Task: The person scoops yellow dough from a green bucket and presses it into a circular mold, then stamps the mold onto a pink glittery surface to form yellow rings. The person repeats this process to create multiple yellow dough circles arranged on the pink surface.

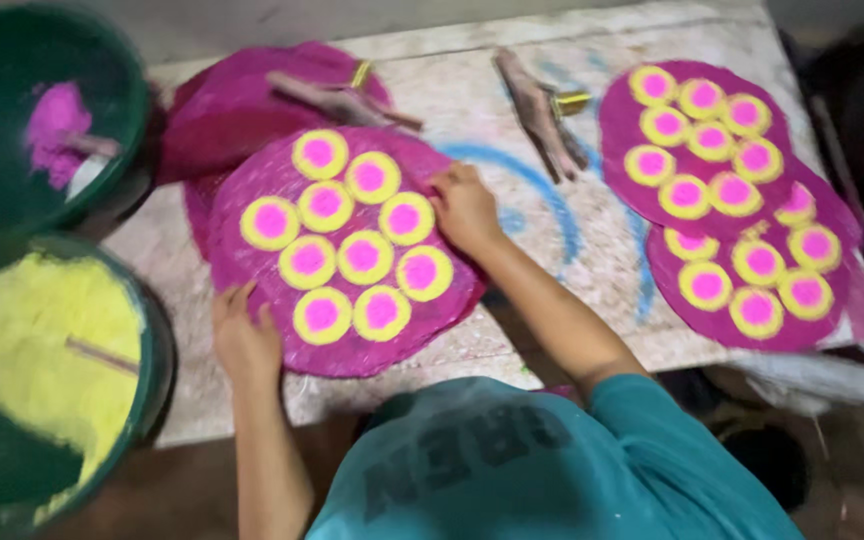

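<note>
The left hand (242,335) is laid flat, fingers together, on the near-left rim of the magenta disc (252,260). The right hand (464,208) is curled on its far-right edge. Yellow-and-pink circles (364,257) are seen between them; a yellow powder tub (42,350) sits left.

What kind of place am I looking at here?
Likely a small handcraft workshop for colouring round discs. A powder-stained table holds magenta discs dotted yellow and pink, green tubs of yellow powder and pink powder stand alongside, and both hands grip one disc.
</note>
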